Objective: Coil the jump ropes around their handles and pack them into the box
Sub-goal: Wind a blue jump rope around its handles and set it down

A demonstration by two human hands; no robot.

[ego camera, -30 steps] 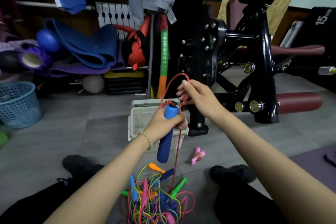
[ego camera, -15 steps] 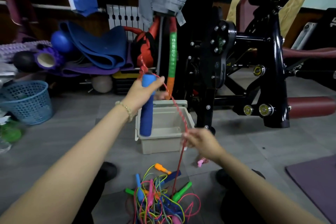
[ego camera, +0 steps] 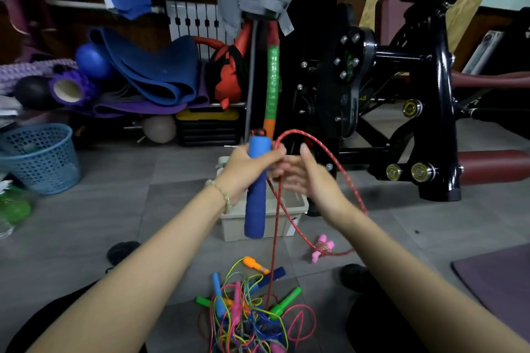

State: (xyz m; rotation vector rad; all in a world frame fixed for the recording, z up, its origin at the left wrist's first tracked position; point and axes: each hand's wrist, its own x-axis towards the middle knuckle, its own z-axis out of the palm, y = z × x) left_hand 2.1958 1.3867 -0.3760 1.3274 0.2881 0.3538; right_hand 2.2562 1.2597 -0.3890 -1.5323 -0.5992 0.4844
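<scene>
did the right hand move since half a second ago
Yes. The right hand rose from the front right corner of the beige box to above its rim, beside the blue handle.

I'm seeing the grey tiled floor (ego camera: pixel 114 209) carrying a beige box (ego camera: pixel 235 228) straight ahead, with a tangle of jump ropes (ego camera: pixel 249 315) lying nearer me and a wound pink-handled rope (ego camera: pixel 322 249) sitting near the box's right corner. A blue basket (ego camera: pixel 43 157) is standing far left, and a purple mat (ego camera: pixel 499 281) is lying at the right.
</scene>
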